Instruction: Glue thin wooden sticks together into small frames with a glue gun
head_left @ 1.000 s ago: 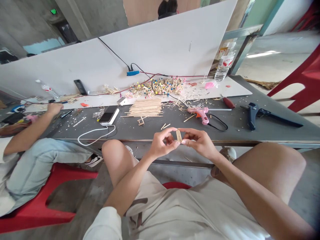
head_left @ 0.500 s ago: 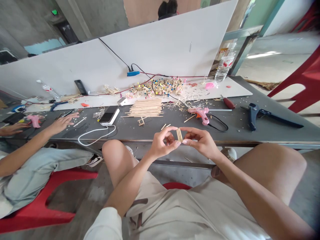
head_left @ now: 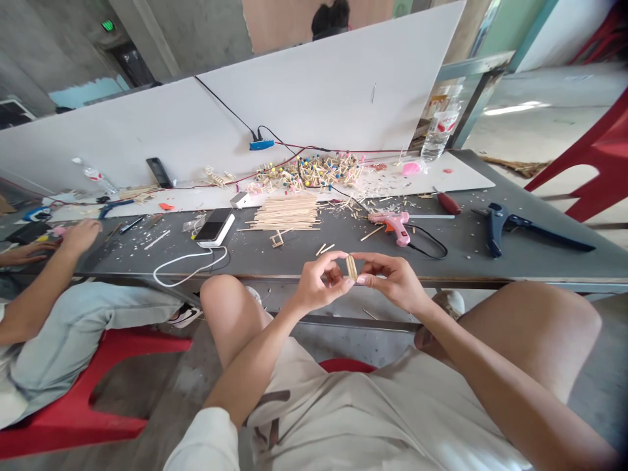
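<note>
Between my two hands, in front of the table edge, is a small bundle of short wooden sticks [head_left: 352, 267] lying side by side. My left hand [head_left: 320, 280] pinches it from the left with thumb and forefinger. From the right, my right hand [head_left: 391, 280] grips the same piece with its fingertips. Just beyond are a few short cut sticks [head_left: 324, 249] and a small stick frame [head_left: 278, 238]. A pink glue gun [head_left: 394, 226] lies on the table past my right hand. Farther back is a pile of long thin sticks [head_left: 286, 213].
A heap of sticks with coloured ball ends [head_left: 314, 171] lies at the back. Blue cutters [head_left: 500, 226] and a red-handled tool [head_left: 449, 203] are on the right. A power bank [head_left: 216, 227] with a white cable sits left. A co-worker's hand [head_left: 81, 237] is at far left.
The co-worker's hand has drawn back to the left, toward their pink glue gun. My hands and the bundle of short sticks have barely moved.
</note>
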`<state>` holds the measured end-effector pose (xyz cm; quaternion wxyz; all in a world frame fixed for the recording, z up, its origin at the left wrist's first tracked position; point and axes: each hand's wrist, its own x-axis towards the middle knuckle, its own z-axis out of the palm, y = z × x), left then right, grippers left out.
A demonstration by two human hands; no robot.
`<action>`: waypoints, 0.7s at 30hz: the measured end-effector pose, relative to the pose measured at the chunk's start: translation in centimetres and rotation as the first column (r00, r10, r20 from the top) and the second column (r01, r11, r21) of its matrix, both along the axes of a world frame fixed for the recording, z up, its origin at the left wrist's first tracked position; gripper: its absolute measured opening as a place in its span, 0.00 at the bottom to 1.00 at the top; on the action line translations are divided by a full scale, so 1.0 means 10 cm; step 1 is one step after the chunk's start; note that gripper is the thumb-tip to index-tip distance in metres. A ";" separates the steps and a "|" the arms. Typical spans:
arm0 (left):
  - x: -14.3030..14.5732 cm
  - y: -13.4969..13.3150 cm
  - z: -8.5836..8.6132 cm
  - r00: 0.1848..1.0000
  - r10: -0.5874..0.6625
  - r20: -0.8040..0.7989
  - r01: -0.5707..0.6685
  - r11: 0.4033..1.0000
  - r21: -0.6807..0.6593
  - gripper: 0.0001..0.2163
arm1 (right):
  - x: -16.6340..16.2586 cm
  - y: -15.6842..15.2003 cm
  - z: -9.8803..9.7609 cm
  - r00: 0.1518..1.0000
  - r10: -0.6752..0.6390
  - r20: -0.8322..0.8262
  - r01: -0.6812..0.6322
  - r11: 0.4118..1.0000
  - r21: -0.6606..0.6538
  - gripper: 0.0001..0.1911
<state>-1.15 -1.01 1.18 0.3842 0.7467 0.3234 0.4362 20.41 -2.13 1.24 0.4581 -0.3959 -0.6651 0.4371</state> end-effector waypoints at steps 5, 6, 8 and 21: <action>0.00 0.00 0.01 1.000 -0.008 0.001 0.008 1.000 -0.002 0.25 | 0.01 0.00 0.02 1.000 0.006 0.002 -0.006 1.000 -0.003 0.31; 0.00 0.00 0.01 1.000 -0.008 0.002 0.008 1.000 0.000 0.25 | 0.01 0.00 0.02 1.000 0.006 -0.001 -0.006 1.000 -0.005 0.31; 0.00 0.00 0.02 1.000 -0.007 0.004 0.007 1.000 0.005 0.26 | 0.01 0.00 0.03 1.000 0.007 -0.011 -0.007 1.000 -0.008 0.32; 0.00 0.01 0.03 1.000 0.015 -0.018 -0.015 1.000 0.021 0.27 | 0.03 0.00 0.05 1.000 0.002 -0.001 -0.002 1.000 0.005 0.33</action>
